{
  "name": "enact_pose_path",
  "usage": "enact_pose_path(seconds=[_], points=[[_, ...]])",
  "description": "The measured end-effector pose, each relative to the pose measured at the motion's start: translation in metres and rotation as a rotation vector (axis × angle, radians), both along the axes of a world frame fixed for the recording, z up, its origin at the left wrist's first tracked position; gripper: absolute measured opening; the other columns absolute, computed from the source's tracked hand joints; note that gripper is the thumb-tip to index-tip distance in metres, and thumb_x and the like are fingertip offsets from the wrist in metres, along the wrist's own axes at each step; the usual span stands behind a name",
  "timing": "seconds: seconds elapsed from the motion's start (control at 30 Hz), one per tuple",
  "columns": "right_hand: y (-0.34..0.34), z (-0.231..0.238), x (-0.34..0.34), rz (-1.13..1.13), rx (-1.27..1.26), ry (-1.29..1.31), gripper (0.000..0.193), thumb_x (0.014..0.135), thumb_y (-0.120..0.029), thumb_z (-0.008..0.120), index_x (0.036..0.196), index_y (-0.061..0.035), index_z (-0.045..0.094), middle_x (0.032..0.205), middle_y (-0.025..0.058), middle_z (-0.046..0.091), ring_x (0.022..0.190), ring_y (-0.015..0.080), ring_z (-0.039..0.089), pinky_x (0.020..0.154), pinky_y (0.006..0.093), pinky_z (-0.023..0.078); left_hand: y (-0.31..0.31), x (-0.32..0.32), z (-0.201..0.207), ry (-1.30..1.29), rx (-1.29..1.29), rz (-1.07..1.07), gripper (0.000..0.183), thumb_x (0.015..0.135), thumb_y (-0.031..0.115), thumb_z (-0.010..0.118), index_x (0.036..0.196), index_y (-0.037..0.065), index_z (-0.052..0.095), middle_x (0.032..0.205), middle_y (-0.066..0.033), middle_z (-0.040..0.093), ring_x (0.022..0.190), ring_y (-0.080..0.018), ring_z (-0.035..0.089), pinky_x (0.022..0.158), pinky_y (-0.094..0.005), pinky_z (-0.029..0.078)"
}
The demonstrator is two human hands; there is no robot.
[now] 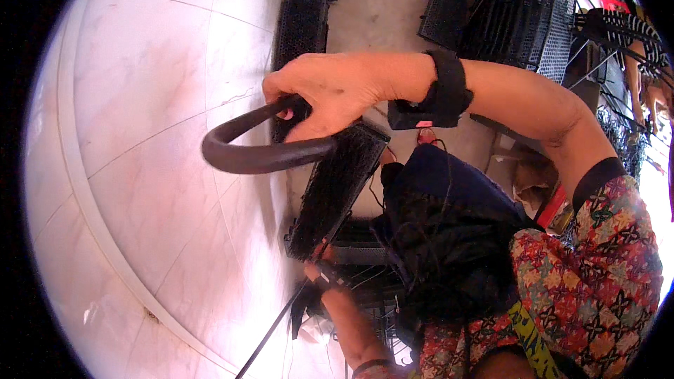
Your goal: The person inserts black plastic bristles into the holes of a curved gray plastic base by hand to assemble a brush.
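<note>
My right hand (337,91), with a black strap and box at its wrist, is closed around a thick dark curved handle (270,160). The handle bends in a U out to the left. Whether it joins the panel below, I cannot tell. Under that hand a black perforated panel (330,193) stands tilted, close to the white tiled surface. At the panel's lower end is my left hand (318,267), small and partly shaded, with its fingers against the panel's edge. The fingers' grip is partly hidden.
White marbled tiles (154,84) fill the left side. More black perforated panels (302,31) stand along them at the top. A large stack of black mesh racks (523,17) is at upper right. Another black panel (351,251) lies near my left hand. Dark cloth (449,224) covers my lap.
</note>
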State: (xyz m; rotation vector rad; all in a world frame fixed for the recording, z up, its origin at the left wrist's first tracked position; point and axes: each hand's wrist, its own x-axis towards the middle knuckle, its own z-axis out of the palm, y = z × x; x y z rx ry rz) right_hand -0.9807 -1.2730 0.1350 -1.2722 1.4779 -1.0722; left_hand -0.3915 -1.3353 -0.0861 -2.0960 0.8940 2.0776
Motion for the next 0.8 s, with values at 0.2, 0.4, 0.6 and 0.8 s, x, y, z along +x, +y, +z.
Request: enact_pose_path(seconds=[0.2,0.4,0.6,0.8], points=[[0.011,-0.011,-0.001,-0.078,-0.090,0.163,0.041,0.062,-0.021,0.065,0.090,0.0035,0.046,0.073,0.0166,0.054,0.065,0.0275,0.055,0.058,0.0348,0.043,0.021,-0.066,0.067,-0.327,-0.312,-0.384,0.040,0.075,0.031,0.052,0.098,-0.002,0.054,0.094,-0.0157,0.057,0.090,-0.0279,0.054,0.080,-0.0361,0.042],[0.026,0.003,0.016,-0.193,-0.162,0.058,0.033,0.062,-0.015,0.055,0.086,0.0049,0.046,0.065,0.0193,0.050,0.060,0.0340,0.050,0.053,0.0396,0.039,0.021,-0.089,0.099,-0.247,-0.237,-0.550,0.048,0.087,0.031,0.029,0.103,-0.011,0.047,0.108,-0.0226,0.050,0.104,-0.0341,0.046,0.093,-0.0407,0.036],[0.066,-0.010,0.017,-0.247,-0.097,0.083,0.032,0.065,-0.011,0.051,0.094,0.0018,0.047,0.074,0.0161,0.051,0.063,0.0308,0.051,0.054,0.0363,0.040,0.018,-0.093,0.097,-0.087,-0.052,0.392,0.053,0.087,0.032,0.030,0.106,-0.015,0.044,0.123,-0.0249,0.041,0.114,-0.0360,0.038,0.098,-0.0412,0.032],[0.093,-0.018,0.018,-0.283,-0.014,0.051,0.038,0.061,-0.004,0.047,0.098,0.0017,0.049,0.090,0.0155,0.056,0.083,0.0284,0.056,0.071,0.0334,0.045,0.009,-0.063,0.095,-0.323,-0.419,-0.575,0.059,0.087,0.046,0.028,0.099,-0.004,0.056,0.096,-0.0156,0.058,0.092,-0.0251,0.056,0.079,-0.0343,0.046]])
